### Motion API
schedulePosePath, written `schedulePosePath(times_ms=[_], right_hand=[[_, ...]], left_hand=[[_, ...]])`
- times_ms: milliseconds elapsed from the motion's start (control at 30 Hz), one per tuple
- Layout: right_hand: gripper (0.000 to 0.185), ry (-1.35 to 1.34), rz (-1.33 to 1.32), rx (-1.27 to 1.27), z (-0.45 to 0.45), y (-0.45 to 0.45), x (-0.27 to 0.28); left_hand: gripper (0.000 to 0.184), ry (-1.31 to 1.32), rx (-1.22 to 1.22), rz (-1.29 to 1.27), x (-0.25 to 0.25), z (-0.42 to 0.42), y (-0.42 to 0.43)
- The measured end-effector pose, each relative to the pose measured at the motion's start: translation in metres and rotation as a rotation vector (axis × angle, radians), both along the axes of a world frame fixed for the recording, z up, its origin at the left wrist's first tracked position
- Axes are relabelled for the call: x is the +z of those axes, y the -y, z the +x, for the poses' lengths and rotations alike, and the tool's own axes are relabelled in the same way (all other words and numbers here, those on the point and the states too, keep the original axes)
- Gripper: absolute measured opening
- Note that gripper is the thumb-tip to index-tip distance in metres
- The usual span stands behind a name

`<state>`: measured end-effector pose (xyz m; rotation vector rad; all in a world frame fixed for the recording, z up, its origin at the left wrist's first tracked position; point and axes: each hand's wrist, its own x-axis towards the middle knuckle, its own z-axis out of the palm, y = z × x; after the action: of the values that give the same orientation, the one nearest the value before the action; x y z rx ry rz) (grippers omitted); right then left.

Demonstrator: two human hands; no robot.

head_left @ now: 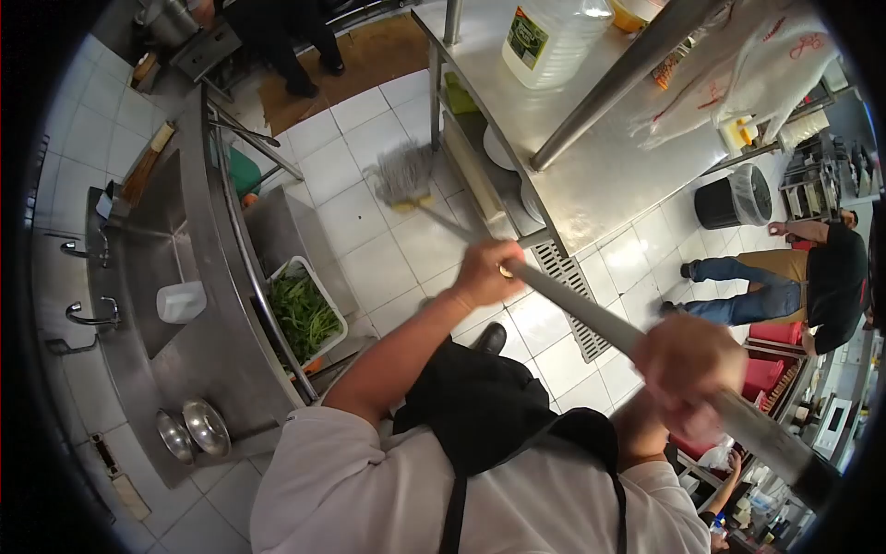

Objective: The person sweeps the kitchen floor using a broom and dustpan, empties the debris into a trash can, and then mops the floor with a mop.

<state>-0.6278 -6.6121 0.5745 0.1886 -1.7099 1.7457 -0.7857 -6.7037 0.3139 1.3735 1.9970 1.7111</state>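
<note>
A mop (581, 309) with a long grey handle runs slantwise across the view. My left hand (489, 274) is wrapped around the middle of its handle, with a ring on one finger. Closer to the camera, my right hand (692, 374) grips the upper part of the handle and looks slightly blurred. At the far end, the grey stringy mop head (403, 175) rests on the white tiled floor (369, 277), beside the lower shelf of a steel table.
On the left stands a steel sink counter (226, 360), with a crate of green leaves (305, 314) below. A steel table (600, 175) holding a large jug (554, 42) is at right. A floor drain grate (572, 300), a bin (732, 198) and a co-worker (794, 282) are further right.
</note>
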Motion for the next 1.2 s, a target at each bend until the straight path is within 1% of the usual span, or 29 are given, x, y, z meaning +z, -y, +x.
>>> schedulePosePath(times_ms=[33, 67, 100, 167, 267, 333, 367, 433, 467, 533, 567, 600, 633, 700, 767, 833, 900, 933, 967, 1000, 1033, 1067, 1100, 1133, 1167, 1200], right_hand=[[0.037, -0.117, 0.070, 0.175, 0.005, -0.013, 0.009], [0.031, -0.113, 0.051, 0.297, 0.011, -0.016, 0.020], [0.026, -0.150, 0.006, 0.362, 0.015, -0.019, 0.024], [0.026, -0.160, 0.004, 0.580, 0.011, -0.029, 0.025], [0.025, -0.195, 0.012, 0.674, -0.012, -0.021, 0.011], [0.023, -0.236, 0.014, 0.580, -0.026, -0.005, -0.007], [0.022, -0.255, 0.015, 0.535, -0.034, 0.004, -0.020], [0.017, -0.229, 0.040, 0.390, -0.051, 0.027, -0.051], [0.017, -0.216, 0.065, 0.333, -0.063, 0.036, -0.070], [0.016, -0.154, 0.070, 0.202, -0.086, 0.050, -0.110], [0.015, -0.108, 0.050, 0.129, -0.095, 0.056, -0.127], [0.015, -0.033, 0.033, 0.109, -0.106, 0.057, -0.141], [0.014, 0.040, 0.014, 0.087, -0.110, 0.058, -0.155], [0.014, 0.122, 0.040, 0.111, -0.099, 0.056, -0.190], [0.016, 0.157, 0.089, 0.122, -0.080, 0.050, -0.202], [0.016, 0.056, 0.097, 0.137, -0.058, 0.033, -0.199], [0.017, 0.117, 0.120, 0.198, -0.025, 0.003, -0.173], [0.016, 0.037, 0.144, 0.223, -0.012, -0.014, -0.159], [0.014, 0.081, 0.123, 0.238, 0.010, -0.033, -0.144], [0.014, 0.064, 0.168, 0.260, 0.026, -0.054, -0.127], [0.023, 0.121, 0.231, 0.307, 0.048, -0.075, -0.107], [0.028, 0.186, 0.255, 0.289, 0.068, -0.091, -0.076], [0.028, 0.148, 0.190, 0.261, 0.084, -0.102, -0.052], [0.019, 0.098, 0.063, 0.255, 0.101, -0.111, -0.030], [0.021, 0.014, -0.012, 0.200, 0.117, -0.115, -0.013], [0.022, -0.042, 0.108, 0.284, 0.129, -0.133, 0.002]], left_hand=[[0.025, 0.116, -0.169, -0.050, 0.008, 0.009, 0.003], [0.031, 0.062, -0.253, -0.007, 0.005, 0.017, 0.004], [0.038, 0.092, -0.342, -0.009, 0.005, 0.020, 0.007], [0.038, 0.040, -0.370, -0.004, 0.009, 0.019, 0.017], [0.034, -0.043, -0.286, 0.042, -0.010, -0.001, 0.028], [0.029, -0.084, -0.218, 0.068, -0.024, -0.023, 0.040], [0.027, -0.112, -0.164, 0.033, -0.039, -0.037, 0.048], [0.022, -0.136, -0.121, 0.040, -0.057, -0.074, 0.065], [0.019, -0.172, -0.072, 0.008, -0.075, -0.094, 0.072], [0.020, -0.148, 0.007, -0.128, -0.104, -0.135, 0.085], [0.015, -0.138, 0.140, -0.201, -0.114, -0.146, 0.087], [0.022, -0.126, 0.211, -0.262, -0.110, -0.156, 0.088], [0.018, -0.161, 0.324, -0.327, -0.121, -0.164, 0.087], [0.016, -0.135, 0.445, -0.303, -0.142, -0.162, 0.086], [0.020, -0.141, 0.459, -0.388, -0.153, -0.147, 0.082], [0.022, -0.117, 0.503, -0.444, -0.162, -0.117, 0.076], [0.022, -0.084, 0.546, -0.473, -0.138, -0.069, 0.046], [0.024, -0.090, 0.593, -0.440, -0.131, -0.043, 0.028], [0.026, -0.097, 0.638, -0.404, -0.124, -0.016, 0.009], [0.029, -0.066, 0.641, -0.390, -0.113, 0.012, -0.010], [0.031, -0.035, 0.641, -0.377, -0.098, 0.040, -0.026], [0.031, 0.014, 0.634, -0.373, -0.075, 0.069, -0.042], [0.032, 0.064, 0.626, -0.368, -0.051, 0.097, -0.055], [0.033, 0.094, 0.558, -0.347, -0.033, 0.124, -0.065], [0.036, 0.120, 0.492, -0.320, -0.020, 0.148, -0.073], [0.036, 0.130, 0.385, -0.237, -0.012, 0.169, -0.080]])
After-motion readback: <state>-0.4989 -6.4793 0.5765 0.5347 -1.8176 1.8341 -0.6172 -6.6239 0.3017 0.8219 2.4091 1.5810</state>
